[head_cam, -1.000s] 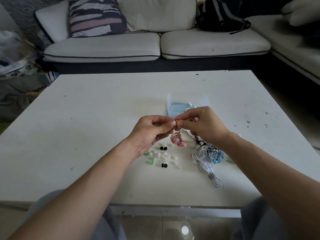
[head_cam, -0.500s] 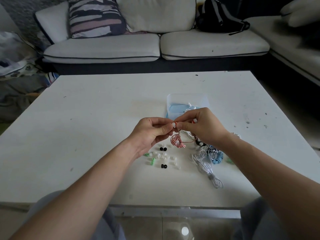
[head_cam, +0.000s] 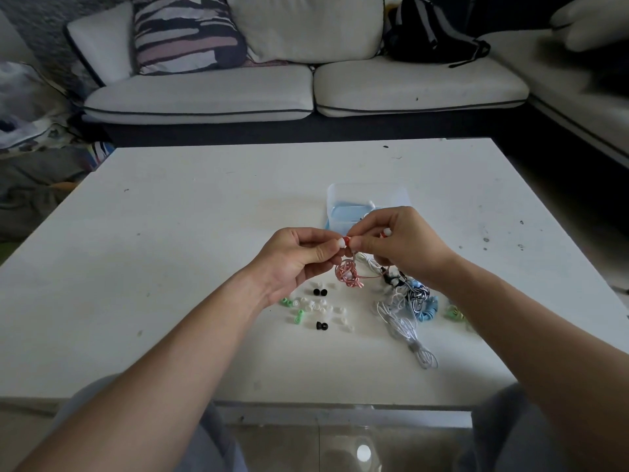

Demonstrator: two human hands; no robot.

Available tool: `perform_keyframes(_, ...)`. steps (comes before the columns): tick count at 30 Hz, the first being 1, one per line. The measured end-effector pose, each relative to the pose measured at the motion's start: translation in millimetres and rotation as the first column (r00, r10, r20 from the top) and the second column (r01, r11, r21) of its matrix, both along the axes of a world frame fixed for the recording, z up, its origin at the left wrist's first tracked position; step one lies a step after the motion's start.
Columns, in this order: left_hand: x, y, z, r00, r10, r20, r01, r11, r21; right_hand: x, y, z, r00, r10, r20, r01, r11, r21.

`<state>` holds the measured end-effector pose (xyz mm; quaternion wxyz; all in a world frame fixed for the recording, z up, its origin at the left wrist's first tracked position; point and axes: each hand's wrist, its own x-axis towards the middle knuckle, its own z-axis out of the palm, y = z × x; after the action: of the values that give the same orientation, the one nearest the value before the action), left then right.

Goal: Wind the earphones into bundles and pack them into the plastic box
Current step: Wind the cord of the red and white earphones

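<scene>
While your left hand (head_cam: 292, 260) and right hand (head_cam: 401, 243) both pinch a red, white-tipped bud of the pink earphones (head_cam: 349, 277) above the matte white table (head_cam: 204, 233), their thin cord hangs below in a loose knot. Just behind your fingers sits the translucent, round-cornered plastic box (head_cam: 367, 197); small rubbery ear tips (head_cam: 320, 306) lie scattered near your left wrist.

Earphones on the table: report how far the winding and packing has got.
Done: the plastic box already holds something light blue, seemingly packed. In hand: left hand and right hand pinch the pink earphones, cable loosely bunched below. Left: the tangled pile of white, striped and blue earphones, plus loose ear tips, on the table.
</scene>
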<state>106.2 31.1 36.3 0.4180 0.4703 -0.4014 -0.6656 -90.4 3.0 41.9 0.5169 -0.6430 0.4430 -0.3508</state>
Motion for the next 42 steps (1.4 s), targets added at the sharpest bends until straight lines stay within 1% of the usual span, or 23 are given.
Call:
perform_keyframes(6, 0, 0, -1, 1.0, -0.001, 0.019, 0.001, 1.0, 0.002, 0, 0, 2, 0.997, 0.004, -0.083, -0.009, 0.998, -0.067)
perform_keyframes(14, -2, 1, -2, 0.999, 0.027, 0.035, -0.027, 1.0, -0.001, 3, 1, 0, 0.992, -0.045, -0.117, 0.032, 0.993, -0.113)
perform_keyframes(20, -3, 1, -2, 0.999, 0.038, 0.029, -0.038, 0.999, -0.001, 2, 1, -1, 0.998, -0.033, -0.055, 0.032, 0.999, -0.025)
perform_keyframes(26, -4, 2, -3, 0.997, 0.055, 0.059, -0.053, 0.998, -0.022, 5, 0, -3, 0.995, -0.051, -0.082, 0.046, 0.997, -0.061)
perform_keyframes(32, -3, 2, -4, 0.998, 0.05, 0.029, -0.05, 0.999, 0.005, 2, -2, -7, 1.0, 0.006, 0.022, -0.007, 0.999, 0.035)
perform_keyframes(35, -4, 4, -3, 0.999, 0.039, 0.036, -0.039, 0.999, 0.0, 1, -2, -4, 1.0, 0.007, -0.024, -0.007, 1.0, -0.001)
perform_keyframes(40, -4, 1, -5, 0.996, 0.068, 0.051, -0.068, 0.998, -0.01, 6, -1, -7, 0.994, -0.06, -0.091, 0.053, 0.995, -0.082)
perform_keyframes(42, -4, 1, -6, 0.997, 0.07, 0.036, -0.07, 0.998, 0.002, 6, -2, -8, 0.992, -0.07, -0.101, 0.061, 0.995, -0.084)
